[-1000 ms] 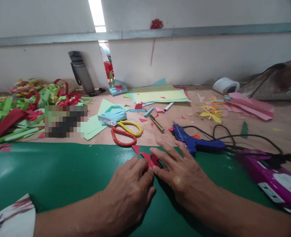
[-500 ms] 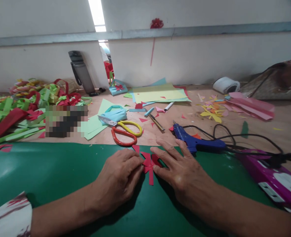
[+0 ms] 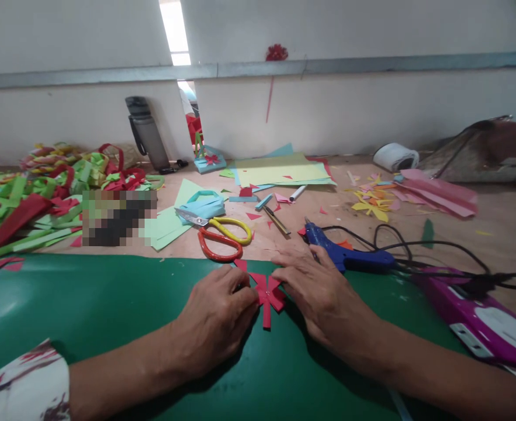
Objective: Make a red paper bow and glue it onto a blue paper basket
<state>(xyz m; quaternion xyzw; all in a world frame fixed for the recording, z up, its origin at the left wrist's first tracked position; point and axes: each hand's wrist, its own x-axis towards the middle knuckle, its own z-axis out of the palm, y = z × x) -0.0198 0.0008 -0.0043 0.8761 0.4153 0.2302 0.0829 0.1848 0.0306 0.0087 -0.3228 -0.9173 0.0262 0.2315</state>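
Note:
A red paper flower (image 3: pixel 266 298) with a narrow stem strip pointing towards me lies on the green mat (image 3: pixel 108 298). My left hand (image 3: pixel 220 310) is closed in a pinch at its left petals, thumb and forefinger pressed on the paper. At the upper right petal, the bent fingers of my right hand (image 3: pixel 323 286) close on the edge; the thumb is mostly hidden. Just beyond my hands lie scissors (image 3: pixel 222 234) with one yellow and one orange handle. A blue glue gun (image 3: pixel 345 251) rests past my right hand.
Heaped paper strips (image 3: pixel 34 204) cover the far left, near a grey bottle (image 3: pixel 150 137). Coloured sheets (image 3: pixel 279 169) lie at the back, with a craft knife (image 3: pixel 277 222) nearer. A magenta power strip (image 3: pixel 472 316) and black cables (image 3: pixel 446 240) occupy the right.
My right hand has shifted from the flower's right petal up to the upper right one, its fingers drawn closer together. The right petal now lies spread out. My left hand keeps its pinch.

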